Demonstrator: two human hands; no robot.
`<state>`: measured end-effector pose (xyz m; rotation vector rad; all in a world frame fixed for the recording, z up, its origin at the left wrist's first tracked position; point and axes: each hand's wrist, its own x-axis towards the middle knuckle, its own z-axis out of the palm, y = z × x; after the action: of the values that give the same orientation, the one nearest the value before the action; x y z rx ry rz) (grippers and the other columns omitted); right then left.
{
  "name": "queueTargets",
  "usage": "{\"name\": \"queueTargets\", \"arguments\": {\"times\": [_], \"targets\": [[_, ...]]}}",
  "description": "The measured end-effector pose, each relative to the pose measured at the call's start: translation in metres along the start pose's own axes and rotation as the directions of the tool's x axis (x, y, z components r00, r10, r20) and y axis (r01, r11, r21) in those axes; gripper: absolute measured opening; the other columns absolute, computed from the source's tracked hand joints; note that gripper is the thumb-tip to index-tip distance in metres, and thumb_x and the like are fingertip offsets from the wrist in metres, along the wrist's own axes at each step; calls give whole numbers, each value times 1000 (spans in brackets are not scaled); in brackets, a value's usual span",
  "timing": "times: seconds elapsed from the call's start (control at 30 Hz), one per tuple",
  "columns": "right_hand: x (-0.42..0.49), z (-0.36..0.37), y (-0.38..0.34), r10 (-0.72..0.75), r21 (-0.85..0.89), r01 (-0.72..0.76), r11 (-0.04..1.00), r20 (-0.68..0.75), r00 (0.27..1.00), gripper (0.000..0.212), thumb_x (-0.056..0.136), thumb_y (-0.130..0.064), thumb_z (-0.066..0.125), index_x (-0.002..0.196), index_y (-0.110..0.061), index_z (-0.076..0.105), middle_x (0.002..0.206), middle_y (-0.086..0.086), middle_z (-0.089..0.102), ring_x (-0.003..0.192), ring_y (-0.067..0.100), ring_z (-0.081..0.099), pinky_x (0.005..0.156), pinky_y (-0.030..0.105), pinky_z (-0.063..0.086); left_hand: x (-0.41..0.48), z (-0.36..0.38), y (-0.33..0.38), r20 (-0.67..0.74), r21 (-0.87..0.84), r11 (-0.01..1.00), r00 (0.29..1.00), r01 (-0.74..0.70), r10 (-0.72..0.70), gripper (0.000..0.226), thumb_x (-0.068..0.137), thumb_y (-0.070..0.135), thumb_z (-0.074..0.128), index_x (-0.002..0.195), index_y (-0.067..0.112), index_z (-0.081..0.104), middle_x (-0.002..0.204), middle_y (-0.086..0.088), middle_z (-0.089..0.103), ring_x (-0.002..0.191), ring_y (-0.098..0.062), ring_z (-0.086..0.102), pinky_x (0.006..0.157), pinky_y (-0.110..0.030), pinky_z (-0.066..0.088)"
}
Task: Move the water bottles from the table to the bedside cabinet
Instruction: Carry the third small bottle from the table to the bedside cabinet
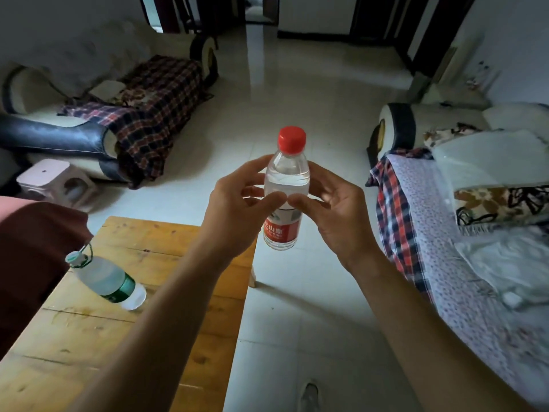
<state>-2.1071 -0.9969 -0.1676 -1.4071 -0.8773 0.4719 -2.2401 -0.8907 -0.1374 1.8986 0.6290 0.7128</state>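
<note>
Clear plastic, red cap: red-capped bottle (285,188), upright, held off the table in mid-air over the pale floor (297,93), its long axis near vertical. Left hand (237,212) and right hand (332,212) both curl around its middle — fingertips on opposite sides, thumbs meeting at the near face above the red label. Grip narrow, closed on the bottle by both hands; which one bears the weight cannot be told.

Green-labelled bottle (107,281): second item, lying tipped on the wooden table (166,292) to the near left, cap pointing far-left, base toward the near right. It lies left of and nearer than the held bottle — the left hand is the closer one for it.

Surroundings: sofa with plaid blanket (154,108) far left; pink stool (56,182) left; covered seat with patterned cloth (463,248) right. Bedside cabinet: not in view. Judged stage: one bottle lifted, one not yet picked up.
</note>
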Motion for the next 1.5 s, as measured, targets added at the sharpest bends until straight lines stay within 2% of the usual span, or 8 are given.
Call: {"name": "queueTargets", "arguments": {"times": [0.07, 0.23, 0.47, 0.73, 1.03, 1.13, 1.4, 1.5], "targets": [[13, -21, 8, 12, 4, -12, 1000, -9, 1000, 57, 88, -15, 76, 142, -18, 58, 140, -4, 65, 128, 14, 63, 100, 33, 57, 17, 20, 4, 8, 11, 1000, 1000, 11, -11, 56, 88, 17, 72, 139, 31, 55, 113, 12, 70, 97, -1, 68, 80, -20, 58], [47, -73, 21, 21, -6, -22, 1000, -41, 999, 58, 88, -16, 77, 143, -17, 57, 141, -1, 65, 129, 16, 63, 103, 46, 56, 60, 71, 14, 17, 11, 1000, 1000, 8, -8, 56, 88, 17, 72, 140, 29, 54, 119, 6, 70, 103, -8, 68, 88, -34, 59], [90, -131, 37, 15, -64, -23, 998, -117, 993, 56, 90, -17, 76, 143, -19, 57, 141, -3, 64, 128, 17, 63, 101, 49, 56, 120, 126, 21, 83, -22, 1000, 997, -8, 10, 56, 88, 16, 72, 140, 29, 54, 121, 7, 69, 105, -8, 68, 91, -33, 58], [165, -169, 69, 10, -154, -44, 987, -213, 977, 55, 91, -20, 75, 143, -21, 57, 137, -6, 67, 124, 10, 65, 98, 32, 58, 222, 167, -5, 202, -25, 997, 976, -76, 79, 57, 88, 19, 70, 142, 27, 52, 127, 7, 67, 107, -10, 67, 90, -31, 58], [266, -192, 92, 12, -239, -106, 965, -365, 931, 56, 89, -25, 78, 141, -22, 59, 134, -4, 69, 124, 15, 66, 100, 49, 58, 358, 195, -31, 355, -68, 980, 913, -189, 200, 54, 88, 22, 70, 139, 30, 53, 126, 10, 66, 105, -10, 67, 84, -21, 56], [299, -203, 101, 13, -251, -121, 960, -393, 920, 56, 89, -27, 78, 141, -22, 58, 133, -3, 70, 123, 15, 66, 99, 49, 58, 395, 208, -37, 365, -85, 976, 905, -201, 218, 54, 89, 22, 70, 140, 27, 54, 127, 7, 67, 106, -12, 67, 86, -23, 56], [391, -253, 146, 35, -226, -139, 964, -412, 911, 57, 89, -26, 78, 142, -22, 58, 135, -5, 69, 123, 12, 66, 100, 43, 58, 498, 260, -50, 389, -62, 981, 901, -183, 193, 54, 89, 23, 69, 139, 31, 52, 125, 11, 65, 102, -6, 65, 80, -13, 51], [433, -281, 164, 25, -222, -126, 967, -407, 913, 58, 88, -27, 78, 143, -22, 57, 136, -4, 68, 123, 12, 66, 99, 41, 58, 539, 287, -52, 388, -40, 981, 902, -188, 188, 53, 89, 23, 69, 139, 29, 53, 128, 7, 66, 106, -10, 66, 86, -22, 55]]}}
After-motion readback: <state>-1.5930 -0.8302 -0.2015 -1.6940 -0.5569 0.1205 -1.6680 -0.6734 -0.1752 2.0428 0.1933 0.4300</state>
